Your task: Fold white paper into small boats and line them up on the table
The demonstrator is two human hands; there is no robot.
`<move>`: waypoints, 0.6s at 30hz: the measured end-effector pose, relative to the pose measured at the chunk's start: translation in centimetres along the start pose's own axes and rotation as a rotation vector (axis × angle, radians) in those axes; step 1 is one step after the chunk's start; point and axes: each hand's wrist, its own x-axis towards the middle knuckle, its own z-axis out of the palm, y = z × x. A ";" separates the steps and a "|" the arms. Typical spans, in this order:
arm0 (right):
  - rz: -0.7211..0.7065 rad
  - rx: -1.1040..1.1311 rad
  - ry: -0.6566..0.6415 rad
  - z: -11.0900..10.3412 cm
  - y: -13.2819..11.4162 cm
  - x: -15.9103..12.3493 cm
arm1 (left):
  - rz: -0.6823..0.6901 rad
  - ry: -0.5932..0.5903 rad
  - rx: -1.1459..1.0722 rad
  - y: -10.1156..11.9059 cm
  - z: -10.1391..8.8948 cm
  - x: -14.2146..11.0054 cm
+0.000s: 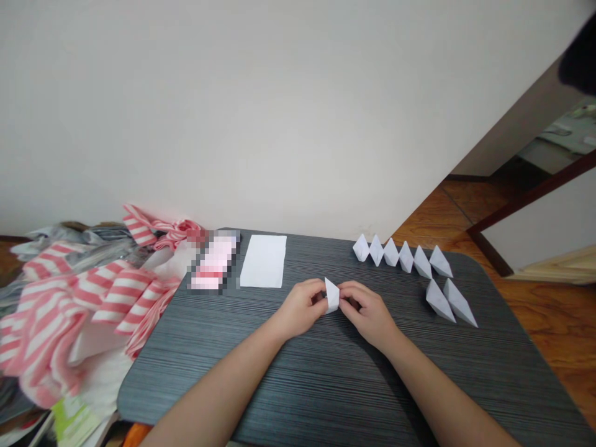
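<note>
My left hand (302,308) and my right hand (366,312) meet over the middle of the dark grey table (261,366). Both pinch a small folded white paper piece (331,295) that stands upright between the fingertips, just above the tabletop. A stack of flat white paper sheets (264,261) lies behind my left hand near the wall. Several finished folded white paper shapes (403,254) stand in a row at the back right, and two more (449,301) lie nearer, to the right of my right hand.
Red-and-white striped plastic bags (79,304) are heaped off the table's left edge. A blurred pink object (213,261) lies beside the paper stack. The white wall runs behind the table; wooden floor (549,310) shows to the right.
</note>
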 end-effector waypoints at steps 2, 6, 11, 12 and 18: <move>0.004 -0.004 0.017 -0.1 0.1 -0.1 | -0.023 0.017 -0.019 -0.1 0.1 0.0; 0.014 0.009 0.054 -0.3 0.0 -0.1 | -0.061 0.062 -0.053 -0.5 0.3 0.0; 0.010 0.066 0.053 -0.6 -0.4 0.1 | -0.008 0.186 -0.011 -0.6 0.2 0.1; 0.012 0.078 0.040 -0.7 -0.5 0.1 | 0.005 0.194 -0.018 -0.6 0.2 0.1; 0.035 0.117 0.001 -0.9 -0.3 -0.2 | 0.000 0.128 -0.008 -0.3 0.0 -0.1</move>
